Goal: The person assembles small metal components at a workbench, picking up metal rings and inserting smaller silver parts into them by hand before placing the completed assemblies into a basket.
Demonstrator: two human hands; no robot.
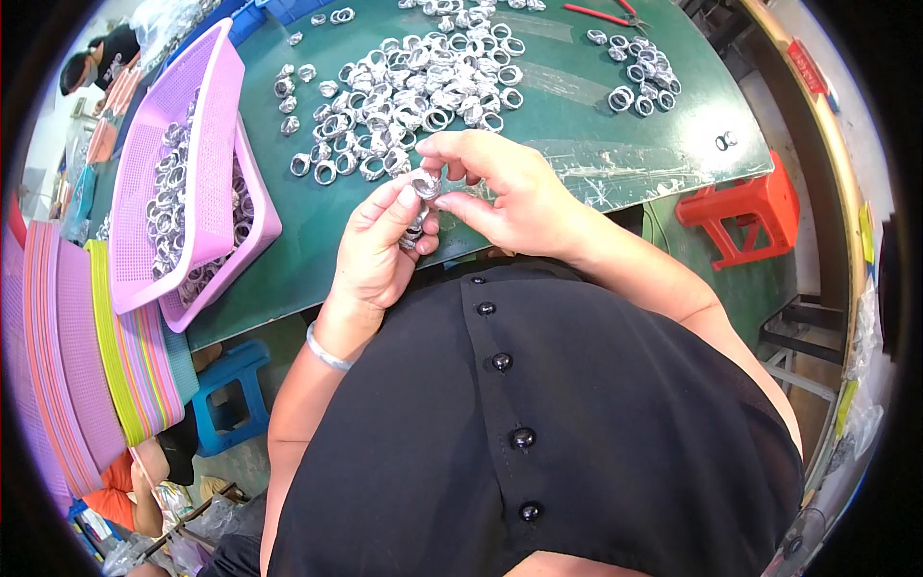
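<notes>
My left hand (377, 245) pinches a silver-coloured metal ring (423, 183) between thumb and fingers, just over the table's near edge. More rings (411, 231) are tucked in the curled fingers below it. From the right, my right hand (510, 188) meets the same ring, its index finger bent over the far side and its thumb at the near side. Right behind both hands spreads a large heap of similar rings (413, 91) on the green table (567, 159). A smaller group of rings (644, 72) lies farther right.
Two pink baskets (207, 226) with rings stand at the left. Red-handled pliers (606, 14) lie at the back. Stacked coloured baskets (67, 346) and a blue stool (233, 399) are at lower left; a red stool (745, 216) is at right. Another person (113, 58) is at far left.
</notes>
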